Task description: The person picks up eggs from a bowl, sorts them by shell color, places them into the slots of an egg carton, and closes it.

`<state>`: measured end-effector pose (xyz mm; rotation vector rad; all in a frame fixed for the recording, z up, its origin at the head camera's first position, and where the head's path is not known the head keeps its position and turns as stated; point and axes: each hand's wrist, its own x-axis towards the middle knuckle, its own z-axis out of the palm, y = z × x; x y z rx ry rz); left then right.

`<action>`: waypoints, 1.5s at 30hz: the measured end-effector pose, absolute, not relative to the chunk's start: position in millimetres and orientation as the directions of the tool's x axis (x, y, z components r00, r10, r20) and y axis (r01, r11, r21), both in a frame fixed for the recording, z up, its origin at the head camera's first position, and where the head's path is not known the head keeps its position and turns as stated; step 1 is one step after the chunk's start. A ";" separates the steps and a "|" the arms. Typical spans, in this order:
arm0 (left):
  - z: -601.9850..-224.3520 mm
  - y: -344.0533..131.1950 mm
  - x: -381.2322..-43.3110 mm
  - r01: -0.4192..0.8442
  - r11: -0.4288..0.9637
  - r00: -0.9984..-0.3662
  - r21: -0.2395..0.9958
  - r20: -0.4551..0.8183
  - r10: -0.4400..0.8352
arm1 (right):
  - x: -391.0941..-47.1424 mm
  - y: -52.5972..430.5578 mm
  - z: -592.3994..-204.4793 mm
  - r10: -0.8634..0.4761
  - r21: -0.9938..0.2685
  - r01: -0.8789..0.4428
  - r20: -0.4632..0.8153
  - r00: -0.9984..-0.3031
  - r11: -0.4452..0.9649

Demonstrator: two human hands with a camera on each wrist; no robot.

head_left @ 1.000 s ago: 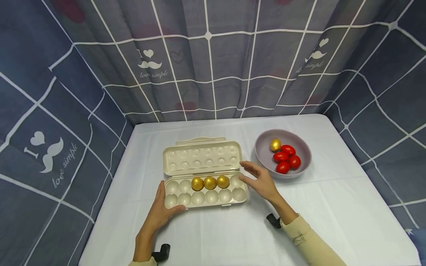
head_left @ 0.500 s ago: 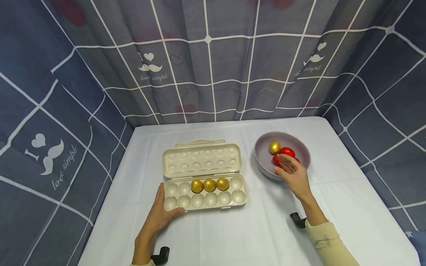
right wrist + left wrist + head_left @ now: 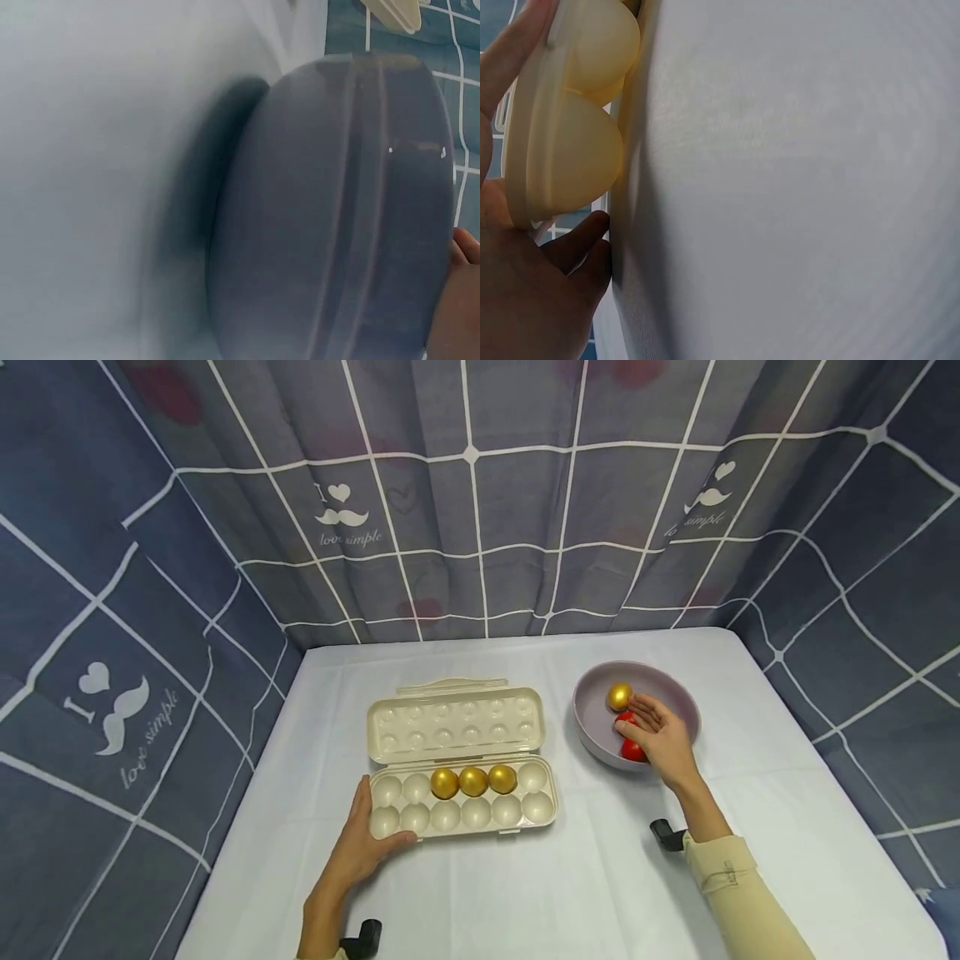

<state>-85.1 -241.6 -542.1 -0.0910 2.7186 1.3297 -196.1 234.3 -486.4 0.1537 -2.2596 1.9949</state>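
Note:
A cream egg carton [image 3: 463,828] lies open with its lid [image 3: 454,723] folded back. Three gold eggs [image 3: 473,781] sit side by side in its far row of cups. My left hand [image 3: 356,847] grips the carton's left end, thumb along the near edge and fingers at the side; the left wrist view shows this hand [image 3: 532,292] close below the rounded cups. My right hand [image 3: 670,750] reaches into a mauve bowl [image 3: 588,727], its fingertips and thumb at a red egg [image 3: 628,718]. I cannot tell whether it holds that egg. Other red eggs are partly or fully hidden.
Another gold egg [image 3: 619,697] lies in the bowl's far left part. A white cloth [image 3: 525,893] covers the table. Dark gridded curtains [image 3: 517,543] close off the back and both sides. In the right wrist view the bowl's outer wall [image 3: 300,225] fills much of the frame.
My right hand has moved from the carton's right end over to the bowl, and its fingers now reach in among the red eggs. My left hand keeps its place at the carton.

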 end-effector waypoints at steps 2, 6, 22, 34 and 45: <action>-542.8 -241.1 -84.6 -0.108 0.609 -0.991 0.786 -0.137 0.001 | -201.8 234.9 -487.4 0.000 -0.982 -0.139 0.141 -0.990 0.129; -543.2 -240.9 -83.8 -0.113 0.607 -0.990 0.787 -0.140 -0.003 | -215.9 233.5 -488.0 -0.001 -0.981 -0.127 0.129 -0.992 0.145; -539.3 -237.8 -83.9 -0.101 0.598 -0.992 0.795 -0.125 0.000 | -259.0 236.0 -483.6 0.043 -0.971 0.009 0.002 -0.999 0.240; -540.7 -239.3 -84.9 -0.094 0.597 -0.993 0.796 -0.120 0.004 | -262.5 222.4 -495.5 -0.071 -0.968 0.055 -0.074 -0.995 0.245; -539.4 -242.4 -82.6 -0.092 0.596 -0.994 0.797 -0.112 -0.002 | -263.0 209.7 -508.9 -0.279 -0.896 -0.072 -0.060 -0.959 0.439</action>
